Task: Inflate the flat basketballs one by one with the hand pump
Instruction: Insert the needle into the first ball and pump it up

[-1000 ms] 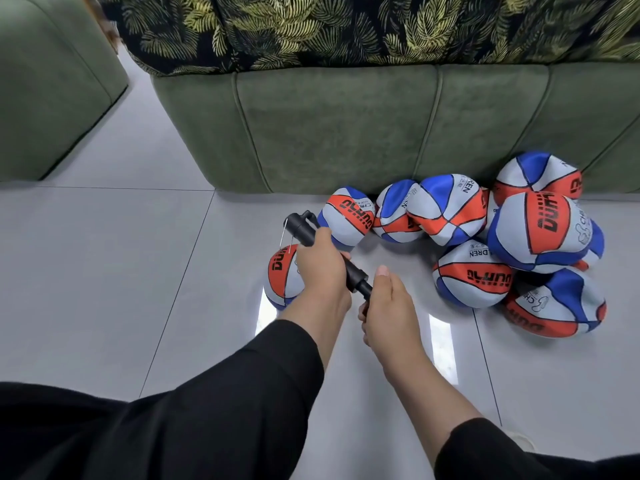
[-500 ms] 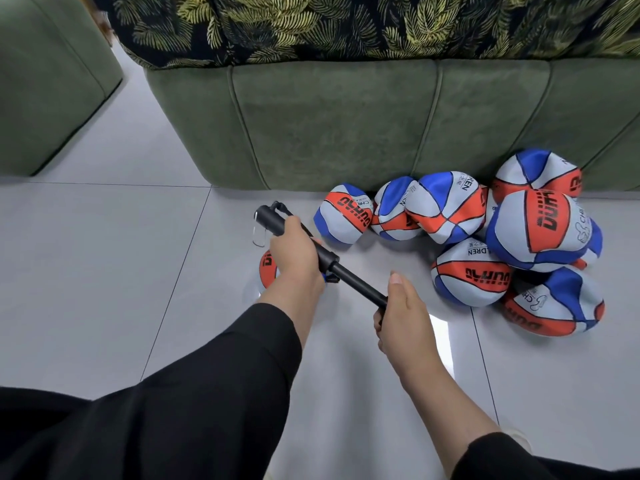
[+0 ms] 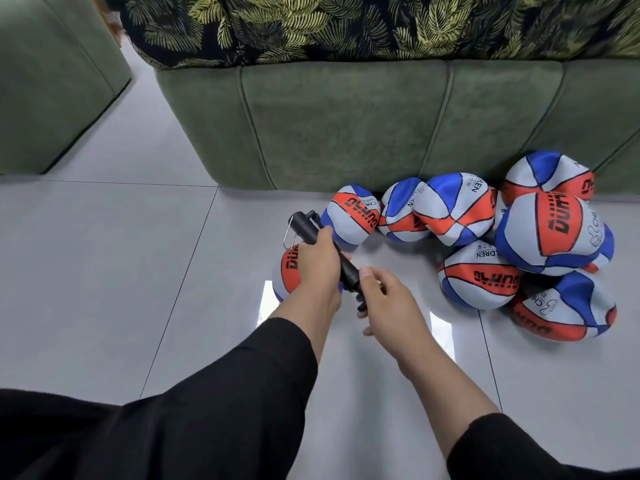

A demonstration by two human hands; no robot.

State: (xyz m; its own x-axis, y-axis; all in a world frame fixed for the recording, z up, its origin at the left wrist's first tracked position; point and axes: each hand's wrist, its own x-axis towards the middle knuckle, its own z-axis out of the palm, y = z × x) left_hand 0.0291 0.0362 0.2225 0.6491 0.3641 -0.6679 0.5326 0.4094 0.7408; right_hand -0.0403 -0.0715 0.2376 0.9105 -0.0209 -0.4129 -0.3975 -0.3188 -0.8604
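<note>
- Hand pump [image 3: 313, 237]: black, slim cylinder, lying tilted from upper left to lower right above the floor; a thin wire loop hangs at its far end. The barrel is clasped by the left hand, and the near end goes into the right hand.
- Left hand [image 3: 317, 268]: fingers curled round the pump barrel at mid-length, back of the hand turned to the camera; black sleeve pushed up the forearm.
- Right hand [image 3: 388, 299]: fingers curled round the near end of the pump, thumb on top, set just beside the left hand; the pump's handle itself is hidden inside the grip.
- Basketball under work [image 3: 289, 271]: red, white and blue, lettered in black; sits on the floor directly beneath the left hand, mostly covered by it. The join between pump and ball cannot be seen.
- Pile of basketballs [image 3: 547, 230]: same colours and lettering, most visibly dented and slack; heaped to the right against the foot of the sofa, several stacked on one another. The nearest one [image 3: 351, 220] lies just beyond the pump's far end.
- Sofa [image 3: 346, 123]: green upholstery with stitched panels, behind the balls; a dark cover with a leaf print [image 3: 346, 26] lies on its seat.
- Second green upholstered piece [image 3: 52, 81]: upper left, well apart from the balls.
- Floor [image 3: 104, 271]: pale grey tiles with thin joints; bright reflections near the hands.
</note>
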